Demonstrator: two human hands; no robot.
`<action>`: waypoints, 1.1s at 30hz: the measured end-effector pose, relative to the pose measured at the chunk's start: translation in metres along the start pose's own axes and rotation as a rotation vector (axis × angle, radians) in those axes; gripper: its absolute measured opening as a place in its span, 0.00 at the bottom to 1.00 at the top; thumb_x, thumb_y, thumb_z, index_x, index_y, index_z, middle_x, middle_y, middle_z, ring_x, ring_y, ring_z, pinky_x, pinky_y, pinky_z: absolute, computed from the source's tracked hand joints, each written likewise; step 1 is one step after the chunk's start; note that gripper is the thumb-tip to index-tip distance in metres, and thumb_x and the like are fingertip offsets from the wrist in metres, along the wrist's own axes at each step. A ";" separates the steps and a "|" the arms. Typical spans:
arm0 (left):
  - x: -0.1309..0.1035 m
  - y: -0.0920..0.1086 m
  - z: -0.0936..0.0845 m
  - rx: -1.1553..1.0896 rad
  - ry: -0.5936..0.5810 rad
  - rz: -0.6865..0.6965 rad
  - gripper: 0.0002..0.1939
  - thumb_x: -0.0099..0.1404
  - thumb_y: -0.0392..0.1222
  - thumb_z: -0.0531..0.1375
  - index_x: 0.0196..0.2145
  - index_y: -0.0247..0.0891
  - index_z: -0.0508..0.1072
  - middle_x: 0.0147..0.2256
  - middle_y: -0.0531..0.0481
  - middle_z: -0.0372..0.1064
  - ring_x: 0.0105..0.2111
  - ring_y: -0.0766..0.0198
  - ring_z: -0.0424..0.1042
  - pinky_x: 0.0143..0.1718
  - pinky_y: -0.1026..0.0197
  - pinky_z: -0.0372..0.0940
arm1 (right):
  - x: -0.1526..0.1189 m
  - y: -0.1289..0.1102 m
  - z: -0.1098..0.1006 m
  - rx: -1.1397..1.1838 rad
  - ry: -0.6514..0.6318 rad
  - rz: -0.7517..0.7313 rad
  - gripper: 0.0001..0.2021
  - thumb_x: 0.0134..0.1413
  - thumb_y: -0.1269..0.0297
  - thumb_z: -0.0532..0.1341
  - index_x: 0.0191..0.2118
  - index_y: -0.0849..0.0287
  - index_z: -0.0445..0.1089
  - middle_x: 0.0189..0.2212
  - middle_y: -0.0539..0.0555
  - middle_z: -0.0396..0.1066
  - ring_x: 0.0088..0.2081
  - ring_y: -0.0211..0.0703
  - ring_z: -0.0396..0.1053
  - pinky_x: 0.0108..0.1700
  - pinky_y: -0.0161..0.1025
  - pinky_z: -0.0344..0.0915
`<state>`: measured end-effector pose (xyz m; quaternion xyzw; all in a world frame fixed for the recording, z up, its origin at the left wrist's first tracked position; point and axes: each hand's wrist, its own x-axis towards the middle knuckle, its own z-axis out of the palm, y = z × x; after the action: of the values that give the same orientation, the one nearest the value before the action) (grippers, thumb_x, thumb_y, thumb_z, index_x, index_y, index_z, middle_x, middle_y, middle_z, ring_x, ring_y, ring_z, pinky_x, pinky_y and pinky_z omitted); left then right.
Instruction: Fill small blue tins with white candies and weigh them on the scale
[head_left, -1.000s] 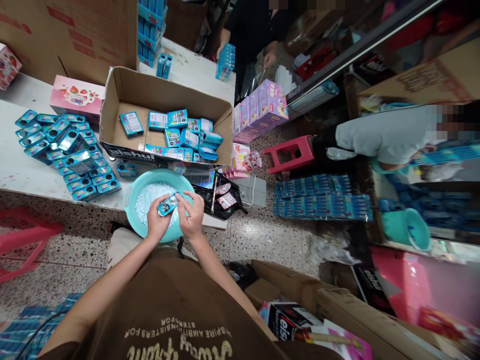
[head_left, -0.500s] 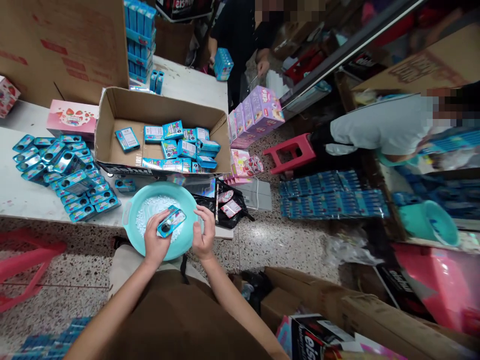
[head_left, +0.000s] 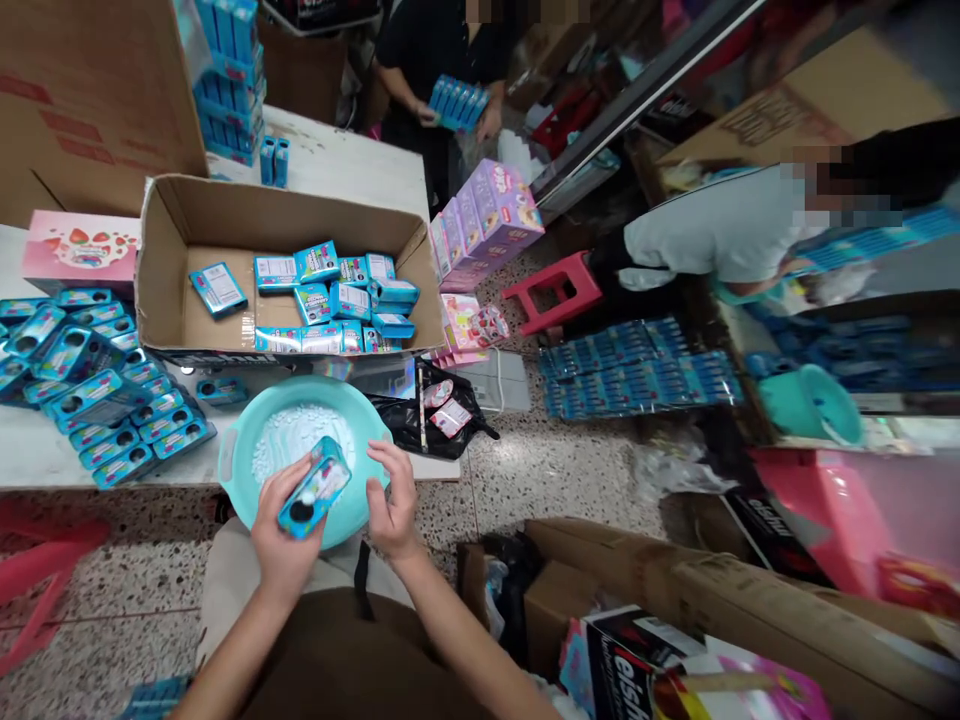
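My left hand (head_left: 282,528) grips a small blue box (head_left: 316,488) with a round dark hole at its near end, tilted over a turquoise basin (head_left: 247,440). Small white pieces (head_left: 289,435) lie in the basin. At the basin's right rim is my right hand (head_left: 394,500), fingers apart, holding nothing. Behind the basin, an open cardboard carton (head_left: 169,250) contains several blue boxes (head_left: 351,300). More blue boxes with round holes (head_left: 97,398) are piled on the white table (head_left: 337,160) to the left.
Purple boxes (head_left: 484,215) stand beyond the carton's right end. A person (head_left: 442,45) at the back holds a blue pack (head_left: 457,102); another person (head_left: 712,235) is at the right. A red stool (head_left: 551,290) and brown cartons (head_left: 675,580) occupy the floor.
The view has shifted right. My left hand has brought the blue box nearer and turned its holed end toward me. At the back, the person's blue pack is now held between both hands.
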<state>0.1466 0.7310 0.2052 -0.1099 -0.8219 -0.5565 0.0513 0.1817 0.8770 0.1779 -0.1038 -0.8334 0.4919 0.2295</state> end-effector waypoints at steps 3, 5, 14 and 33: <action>0.001 0.008 -0.007 0.010 -0.034 0.116 0.26 0.52 0.32 0.65 0.50 0.42 0.69 0.48 0.46 0.70 0.48 0.55 0.69 0.50 0.49 0.64 | -0.001 0.005 0.000 0.031 0.016 0.018 0.14 0.59 0.66 0.51 0.51 0.55 0.63 0.48 0.57 0.66 0.51 0.48 0.64 0.54 0.55 0.59; 0.002 0.003 -0.006 0.049 -0.034 0.097 0.25 0.53 0.33 0.64 0.50 0.42 0.69 0.47 0.47 0.71 0.47 0.55 0.70 0.50 0.51 0.65 | -0.001 0.009 0.001 0.043 0.029 0.052 0.14 0.60 0.67 0.50 0.51 0.55 0.62 0.48 0.57 0.66 0.52 0.47 0.63 0.55 0.55 0.59; -0.001 -0.062 0.023 0.242 -0.011 -0.102 0.20 0.56 0.37 0.62 0.48 0.40 0.70 0.45 0.46 0.72 0.46 0.56 0.70 0.49 0.53 0.64 | -0.013 0.023 0.009 0.028 -0.002 0.259 0.13 0.62 0.65 0.49 0.50 0.56 0.64 0.47 0.57 0.66 0.51 0.44 0.63 0.54 0.49 0.61; -0.021 -0.059 0.011 0.135 -0.042 -0.249 0.21 0.53 0.30 0.57 0.46 0.40 0.72 0.45 0.47 0.72 0.46 0.58 0.70 0.50 0.53 0.63 | -0.028 0.014 0.034 -0.132 -0.265 -0.310 0.21 0.59 0.63 0.52 0.59 0.52 0.60 0.59 0.59 0.54 0.59 0.51 0.56 0.56 0.53 0.59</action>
<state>0.1536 0.7176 0.1437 -0.0149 -0.8657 -0.4996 -0.0279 0.1892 0.8460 0.1437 0.0765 -0.8926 0.4046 0.1834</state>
